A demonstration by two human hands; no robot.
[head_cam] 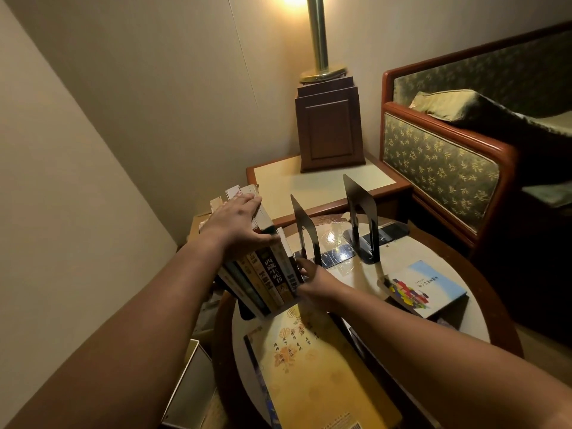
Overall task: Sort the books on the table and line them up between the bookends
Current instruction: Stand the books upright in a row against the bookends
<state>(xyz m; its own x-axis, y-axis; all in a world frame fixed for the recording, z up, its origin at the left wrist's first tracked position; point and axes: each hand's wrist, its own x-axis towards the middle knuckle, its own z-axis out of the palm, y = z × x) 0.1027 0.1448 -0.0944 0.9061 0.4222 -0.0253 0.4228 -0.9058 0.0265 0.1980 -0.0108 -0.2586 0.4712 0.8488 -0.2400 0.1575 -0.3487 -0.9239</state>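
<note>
Several books stand upright in a row (pixel 269 274) at the left edge of the round table (pixel 458 323), leaning left. My left hand (pixel 235 219) lies flat over their tops, thumb on the rightmost one. My right hand (pixel 315 280) presses against the row's right side at its foot, by the base of the near black bookend (pixel 305 232). A second black bookend (pixel 360 212) stands apart to the right. A large yellow book (pixel 312 366) lies flat near me. A light blue book (pixel 425 287) lies flat on the right.
Behind the round table is a square side table (pixel 312 184) carrying a wooden lamp base (pixel 329 128) with a brass lamp. A green patterned sofa (pixel 439 162) stands on the right. Cardboard boxes (pixel 185 385) sit on the floor at the left.
</note>
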